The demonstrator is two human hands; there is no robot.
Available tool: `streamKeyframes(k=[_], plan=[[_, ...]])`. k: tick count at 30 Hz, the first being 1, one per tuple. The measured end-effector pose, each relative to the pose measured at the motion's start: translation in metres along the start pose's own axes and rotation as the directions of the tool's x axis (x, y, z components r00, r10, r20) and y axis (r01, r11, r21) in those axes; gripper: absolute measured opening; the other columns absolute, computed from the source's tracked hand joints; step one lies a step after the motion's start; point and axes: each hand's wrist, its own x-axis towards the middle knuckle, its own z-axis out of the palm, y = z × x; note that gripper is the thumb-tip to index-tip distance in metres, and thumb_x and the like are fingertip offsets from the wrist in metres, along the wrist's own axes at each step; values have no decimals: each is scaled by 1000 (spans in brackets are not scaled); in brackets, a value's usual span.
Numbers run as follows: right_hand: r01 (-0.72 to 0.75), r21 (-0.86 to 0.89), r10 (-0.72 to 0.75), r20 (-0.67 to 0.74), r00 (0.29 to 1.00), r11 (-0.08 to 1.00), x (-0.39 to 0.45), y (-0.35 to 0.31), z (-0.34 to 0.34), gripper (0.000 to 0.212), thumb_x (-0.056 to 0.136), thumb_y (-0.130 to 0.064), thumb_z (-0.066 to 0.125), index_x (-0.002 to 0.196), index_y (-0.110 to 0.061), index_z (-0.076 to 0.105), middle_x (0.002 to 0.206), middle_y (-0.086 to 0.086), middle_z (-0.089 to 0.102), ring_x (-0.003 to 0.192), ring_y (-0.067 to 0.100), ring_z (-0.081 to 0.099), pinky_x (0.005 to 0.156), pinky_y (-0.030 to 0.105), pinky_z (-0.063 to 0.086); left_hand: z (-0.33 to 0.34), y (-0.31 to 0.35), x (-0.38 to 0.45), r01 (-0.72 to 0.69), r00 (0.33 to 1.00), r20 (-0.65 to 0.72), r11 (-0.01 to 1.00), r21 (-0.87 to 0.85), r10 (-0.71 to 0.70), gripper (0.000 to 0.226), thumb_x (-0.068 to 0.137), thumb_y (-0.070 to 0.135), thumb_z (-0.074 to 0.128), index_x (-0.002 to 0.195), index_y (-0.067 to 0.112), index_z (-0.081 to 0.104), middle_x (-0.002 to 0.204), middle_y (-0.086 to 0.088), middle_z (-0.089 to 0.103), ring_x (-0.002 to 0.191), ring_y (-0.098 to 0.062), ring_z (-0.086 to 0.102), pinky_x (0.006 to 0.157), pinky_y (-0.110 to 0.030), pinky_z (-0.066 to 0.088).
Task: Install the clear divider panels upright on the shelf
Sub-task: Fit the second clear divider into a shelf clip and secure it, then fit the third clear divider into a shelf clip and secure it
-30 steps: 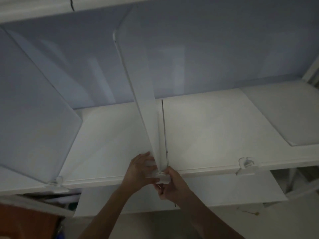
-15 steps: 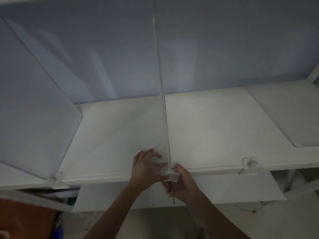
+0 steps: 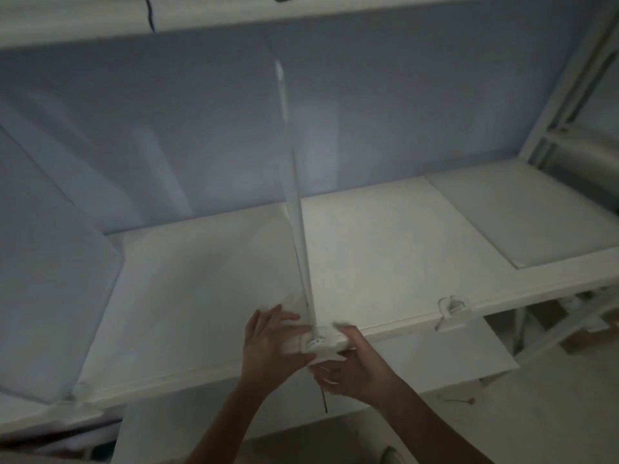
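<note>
So the middle divider panel (image 3: 294, 202) is standing pretty much upright on the shelf (image 3: 385, 262) now, seen nearly edge-on, its bottom front corner sitting in the white clip (image 3: 318, 344) at the shelf's front lip. Left hand (image 3: 271, 343) has its fingers spread against the panel's lower left face, right hand (image 3: 348, 366) is curled around the clip from below and the right. Looks to me like they're seating it.

Another panel (image 3: 57, 279) on the left is already up in its own clip. Over on the right an empty clip (image 3: 452, 308) waits on the lip and a panel (image 3: 522, 212) lies flat on the shelf, so I'd guess roughly two down, one to go.
</note>
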Motion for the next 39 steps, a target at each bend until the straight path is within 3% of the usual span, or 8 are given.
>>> streamKeyframes(k=[4, 7, 12, 17, 22, 26, 34, 39], plan=[[95, -33, -99, -136, 986, 995, -31, -3, -24, 55, 69, -40, 72, 111, -8, 55, 110, 22, 65, 100, 37, 63, 83, 41, 54, 1, 5, -6, -95, 991, -95, 995, 17, 96, 49, 60, 58, 60, 105, 39, 55, 105, 8, 62, 111, -13, 49, 101, -35, 28], [210, -83, -223, -226, 948, 974, -68, 1, -54, 47, 82, -38, 61, 119, -9, 55, 115, 17, 69, 108, 33, 65, 81, 38, 53, 7, 20, -32, -16, 976, -216, 997, -70, 0, 48, 59, 48, 57, 91, 16, 70, 85, -9, 68, 84, -26, 62, 78, -34, 43], [444, -167, -469, -450, 760, 880, -140, 9, -114, 43, 91, -34, 56, 128, -12, 50, 116, 14, 68, 112, 29, 61, 88, 39, 50, 33, 65, -48, -220, 961, -204, 965, -145, 188, 12, 77, 48, 45, 84, 42, 38, 48, 4, 56, 42, -16, 58, 53, -18, 35], [608, -388, -719, -432, 544, 693, -203, 0, -144, 83, 65, -58, 71, 139, -36, 42, 136, -13, 57, 132, 12, 45, 104, 34, 40, 35, 138, -25, -290, 956, -42, 918, -270, 290, 65, 55, 53, 57, 111, 21, 55, 109, -12, 65, 109, -24, 50, 86, -40, 42], [460, -759, -872, -293, 393, 462, -243, -46, -156, 112, 68, -63, 72, 150, -44, 0, 156, -23, 7, 144, 3, 11, 119, 38, 18, 44, 181, 53, -224, 954, 132, 935, -276, 267, 95, 61, 71, 49, 145, 34, 23, 156, -7, 12, 144, -28, 5, 108, -58, 21], [326, -883, -903, -207, 376, 338, -259, -90, -180, 116, 74, -39, 75, 151, -34, -12, 149, -23, -2, 134, -3, 3, 108, 21, 12, 55, 221, 106, -177, 951, 205, 949, -261, 233, 108, 69, 70, 62, 148, 33, -2, 156, -2, -19, 143, -25, -18, 114, -56, 5], [301, -905, -885, -148, 442, 301, -278, -150, -232, 114, 79, -24, 75, 151, -25, -13, 160, -6, -3, 131, -2, 3, 98, 12, 13, 92, 271, 159, -98, 932, 336, 986, -132, 138, 106, 74, 68, 58, 149, 28, -5, 156, -7, -20, 143, -29, -17, 113, -55, 3], [270, -916, -854, -127, 504, 296, -279, -174, -263, 114, 79, -30, 75, 151, -25, -13, 161, -2, -7, 149, 17, 0, 114, 27, 15, 112, 287, 167, -8, 936, 351, 996, -93, 40, 105, 75, 66, 59, 149, 27, -5, 157, -8, -17, 144, -29, -13, 114, -54, 6]])
